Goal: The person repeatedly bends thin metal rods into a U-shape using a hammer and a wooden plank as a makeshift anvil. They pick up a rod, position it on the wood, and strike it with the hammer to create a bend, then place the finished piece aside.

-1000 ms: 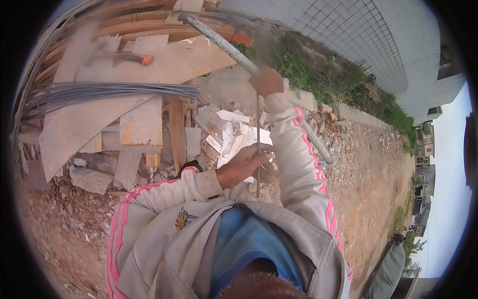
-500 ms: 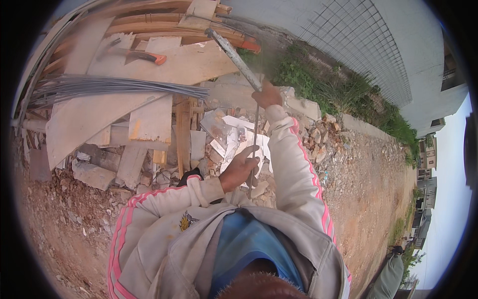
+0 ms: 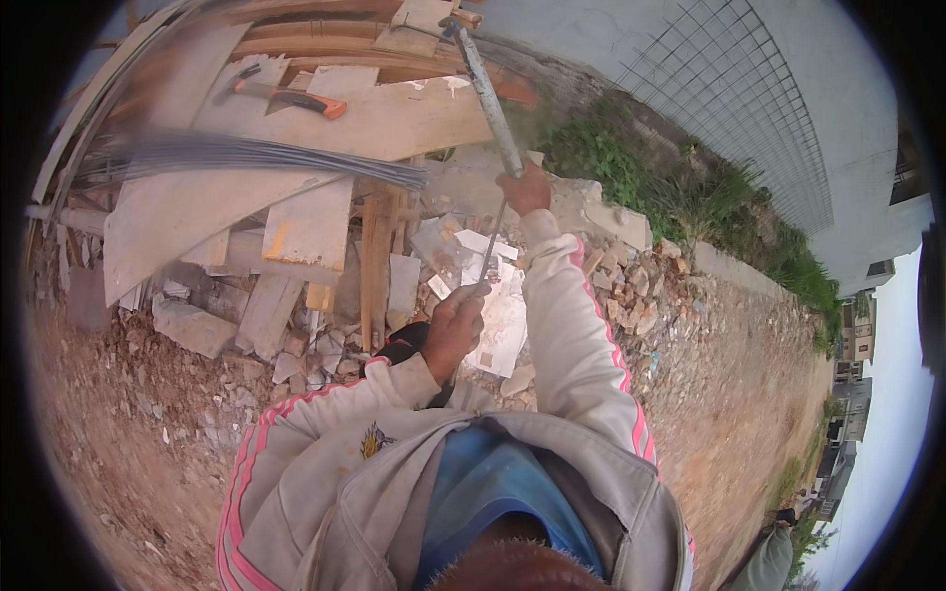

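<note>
My right hand (image 3: pixel 525 187) is closed around the lower end of a whitish, worn metal pipe (image 3: pixel 483 89), which slants up and away toward the wood pile. A thin metal rod (image 3: pixel 494 236) runs from that hand down toward my body. Lower on the rod, my left hand (image 3: pixel 455 325) has its fingers wrapped round it in front of my jacket. Whether the rod goes inside the pipe is hidden by my right hand. The pipe's far end (image 3: pixel 450 27) lies over the boards at the top.
A hammer (image 3: pixel 286 97) with an orange and black handle lies on boards (image 3: pixel 394 123) at left, above a bundle of thin metal rods (image 3: pixel 266 158). Broken rubble (image 3: pixel 631 286) covers the ground. Wire mesh (image 3: pixel 729 108) leans on the wall. Another person (image 3: pixel 769 561) is at lower right.
My left hand has closed more fully round the rod and shifted slightly left. The rod now slants more, and the pipe stands steeper in view.
</note>
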Demonstrator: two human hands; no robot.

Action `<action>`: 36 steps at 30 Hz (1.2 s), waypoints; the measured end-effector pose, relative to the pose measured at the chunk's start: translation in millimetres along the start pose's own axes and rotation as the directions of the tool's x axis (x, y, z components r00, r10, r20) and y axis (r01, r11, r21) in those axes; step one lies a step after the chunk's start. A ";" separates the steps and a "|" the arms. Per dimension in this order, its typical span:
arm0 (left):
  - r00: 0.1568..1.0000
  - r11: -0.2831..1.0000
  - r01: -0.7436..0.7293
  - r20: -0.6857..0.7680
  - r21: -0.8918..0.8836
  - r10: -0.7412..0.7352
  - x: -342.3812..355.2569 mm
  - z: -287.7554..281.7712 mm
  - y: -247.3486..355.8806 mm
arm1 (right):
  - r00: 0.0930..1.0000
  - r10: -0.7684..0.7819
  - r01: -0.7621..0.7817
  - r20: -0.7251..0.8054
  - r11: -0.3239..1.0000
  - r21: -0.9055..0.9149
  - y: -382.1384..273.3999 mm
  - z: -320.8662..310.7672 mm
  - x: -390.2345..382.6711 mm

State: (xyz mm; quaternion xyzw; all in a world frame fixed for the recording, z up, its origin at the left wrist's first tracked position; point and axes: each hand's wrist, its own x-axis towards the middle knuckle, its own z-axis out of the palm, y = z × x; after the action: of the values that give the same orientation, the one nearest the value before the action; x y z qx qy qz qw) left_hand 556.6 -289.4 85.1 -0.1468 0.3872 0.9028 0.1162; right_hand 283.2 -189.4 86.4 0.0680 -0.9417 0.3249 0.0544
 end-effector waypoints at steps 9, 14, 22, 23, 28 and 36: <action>0.995 0.997 0.015 -0.101 0.079 -0.007 16.0 2.7 -14.9 | 0.994 0.009 -0.044 0.108 0.944 0.328 33.5 13.1 9.1; 0.990 0.996 0.020 -0.143 0.081 -0.008 15.0 11.0 -25.1 | 0.969 -0.048 -0.016 0.243 0.967 0.253 37.0 3.9 14.3; 0.973 0.945 -0.048 -0.199 0.325 0.118 13.3 24.9 -19.6 | 0.912 -0.149 0.109 0.383 0.986 0.124 36.5 -15.1 33.0; 0.960 0.881 -0.097 -0.190 0.463 0.205 14.8 24.5 -18.7 | 0.905 -0.140 0.108 0.401 0.989 0.101 38.1 -14.6 33.3; 0.897 0.522 -0.235 -0.024 0.820 0.442 28.8 5.9 -7.3 | 0.881 -0.196 0.186 0.431 0.980 0.064 53.2 -10.8 51.1; 0.878 0.144 -0.060 -0.016 0.988 0.478 27.5 10.3 12.4 | 0.786 -0.145 -0.047 0.602 0.955 0.291 48.6 -55.2 54.1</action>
State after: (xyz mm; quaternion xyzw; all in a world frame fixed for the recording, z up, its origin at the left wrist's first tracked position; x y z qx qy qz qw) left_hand 525.1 -287.5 90.3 -0.1147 0.8990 0.4196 -0.0512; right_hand 225.2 -122.4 108.2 0.2023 -0.8472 0.4180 -0.2581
